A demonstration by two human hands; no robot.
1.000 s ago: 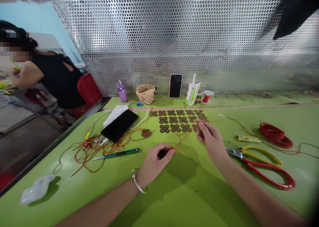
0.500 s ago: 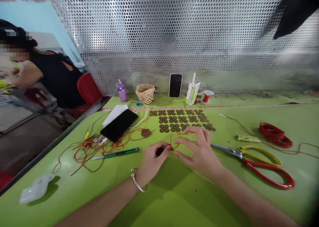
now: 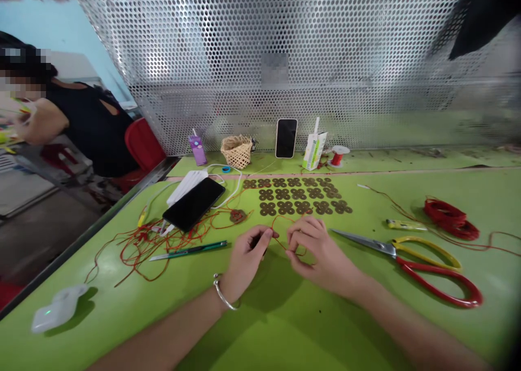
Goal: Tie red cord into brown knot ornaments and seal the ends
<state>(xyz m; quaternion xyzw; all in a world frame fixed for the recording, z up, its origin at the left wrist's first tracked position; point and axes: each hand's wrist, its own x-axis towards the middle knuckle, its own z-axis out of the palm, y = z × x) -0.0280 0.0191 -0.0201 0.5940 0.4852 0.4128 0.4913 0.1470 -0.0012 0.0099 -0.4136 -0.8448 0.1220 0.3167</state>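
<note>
Over the green table, my left hand [image 3: 249, 254] is closed, thumb against the curled fingers, pinching a red cord [image 3: 280, 243]. What else sits inside that grip is hidden. The cord runs across to my right hand [image 3: 315, 251], whose thumb and forefinger are pinched on it. A loop of the cord rises behind the gap between the hands, and another bit hangs below the right fingers. Just beyond lie rows of dark four-lobed coin clusters [image 3: 302, 207]. Left of the hands is a single coin cluster wound with red cord [image 3: 237, 215].
Large scissors [image 3: 393, 249] lie at right, near a yellow cutter [image 3: 406, 225] and a red cord bundle [image 3: 451, 219]. At left are a green craft knife [image 3: 191, 250], a black phone [image 3: 194, 204], tangled red cords [image 3: 136, 249] and a white earbud case [image 3: 59, 308]. A person [image 3: 89, 121] sits far left.
My right hand's fingers have closed from spread into a pinch on the cord, drawing slightly lower. The cord between the hands is now stretched straighter. My left hand has shifted slightly left.
</note>
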